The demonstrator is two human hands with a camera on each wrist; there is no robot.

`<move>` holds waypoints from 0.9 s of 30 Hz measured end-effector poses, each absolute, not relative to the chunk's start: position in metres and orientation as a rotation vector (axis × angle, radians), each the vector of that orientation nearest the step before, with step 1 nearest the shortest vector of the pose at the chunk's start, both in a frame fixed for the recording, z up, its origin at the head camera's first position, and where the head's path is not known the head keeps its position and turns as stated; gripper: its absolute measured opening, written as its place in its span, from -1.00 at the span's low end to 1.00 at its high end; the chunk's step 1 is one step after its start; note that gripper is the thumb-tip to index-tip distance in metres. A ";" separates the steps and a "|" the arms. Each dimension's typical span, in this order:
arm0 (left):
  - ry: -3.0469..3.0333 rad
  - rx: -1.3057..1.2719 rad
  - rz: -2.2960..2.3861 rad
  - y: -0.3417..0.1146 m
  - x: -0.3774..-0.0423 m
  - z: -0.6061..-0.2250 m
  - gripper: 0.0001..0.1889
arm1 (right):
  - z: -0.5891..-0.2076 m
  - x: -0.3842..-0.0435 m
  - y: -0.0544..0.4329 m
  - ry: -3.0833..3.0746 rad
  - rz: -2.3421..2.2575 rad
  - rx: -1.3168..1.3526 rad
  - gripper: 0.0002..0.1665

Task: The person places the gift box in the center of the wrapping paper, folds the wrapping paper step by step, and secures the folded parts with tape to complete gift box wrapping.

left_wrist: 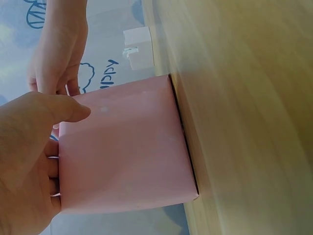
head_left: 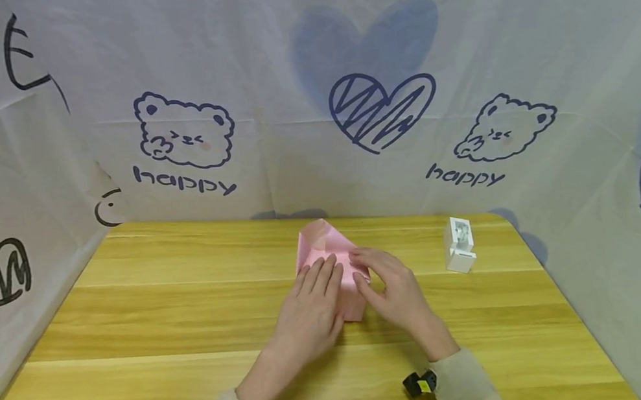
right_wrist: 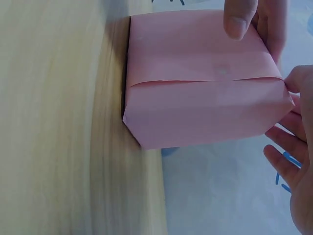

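A box wrapped in pink paper [head_left: 354,307] stands on the wooden table, its far end showing raised, folded paper. My left hand [head_left: 308,309] lies across the top with its fingers straight and side by side. In the left wrist view, its thumb rests at the upper edge of the smooth near face of the pink box [left_wrist: 122,152]. At the right top edge, my right hand [head_left: 397,290] pinches the paper between thumb and bent fingers. An overlapping seam runs along the side of the pink box [right_wrist: 195,115] in the right wrist view.
A small white box-shaped item [head_left: 459,247] with a clear part on top stands at the right of the table [head_left: 163,321]. White cloth [head_left: 295,183] printed with hearts and bears hangs behind and beside the table. Both wrists wear black devices.
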State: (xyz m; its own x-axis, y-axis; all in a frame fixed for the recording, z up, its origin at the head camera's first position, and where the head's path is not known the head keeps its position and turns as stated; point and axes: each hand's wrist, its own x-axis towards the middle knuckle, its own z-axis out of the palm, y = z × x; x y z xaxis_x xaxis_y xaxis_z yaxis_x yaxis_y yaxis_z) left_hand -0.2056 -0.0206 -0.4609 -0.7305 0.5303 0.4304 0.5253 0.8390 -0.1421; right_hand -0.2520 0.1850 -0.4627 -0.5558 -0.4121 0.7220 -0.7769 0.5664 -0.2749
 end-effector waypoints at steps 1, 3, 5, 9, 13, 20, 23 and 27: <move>-2.550 -0.777 0.019 -0.020 -0.205 -0.461 -0.16 | -0.463 -0.252 0.185 -2.199 0.771 0.940 -0.63; -2.546 -0.768 0.025 -0.019 -0.204 -0.461 -0.16 | -0.464 -0.252 0.185 -2.213 0.714 0.933 -0.61; -2.545 -0.759 0.027 -0.019 -0.204 -0.460 -0.17 | -0.464 -0.252 0.185 -2.236 0.657 0.937 -0.60; -2.564 -0.742 0.045 -0.019 -0.203 -0.460 -0.16 | -0.465 -0.251 0.185 -2.292 0.562 0.945 -0.57; -2.572 -0.741 0.045 -0.021 -0.204 -0.461 -0.14 | -0.465 -0.251 0.185 -2.311 0.508 0.959 -0.53; -2.568 -0.738 0.056 -0.022 -0.206 -0.462 -0.13 | -0.465 -0.253 0.189 -2.289 0.584 0.969 -0.54; -2.567 -0.736 0.057 -0.022 -0.206 -0.462 -0.13 | -0.469 -0.257 0.193 -2.191 0.639 0.982 -0.59; -2.553 -0.746 0.055 -0.022 -0.207 -0.463 -0.13 | -0.473 -0.262 0.198 -2.111 0.619 1.000 -0.58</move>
State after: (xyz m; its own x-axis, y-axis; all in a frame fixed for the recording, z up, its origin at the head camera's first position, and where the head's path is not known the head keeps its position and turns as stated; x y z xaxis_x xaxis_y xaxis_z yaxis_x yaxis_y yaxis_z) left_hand -0.2068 -0.0216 -0.4629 -0.7380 0.5170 0.4336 0.4979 0.8510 -0.1671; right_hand -0.2622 0.1977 -0.4726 -0.4492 -0.4622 0.7646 -0.8018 0.5861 -0.1168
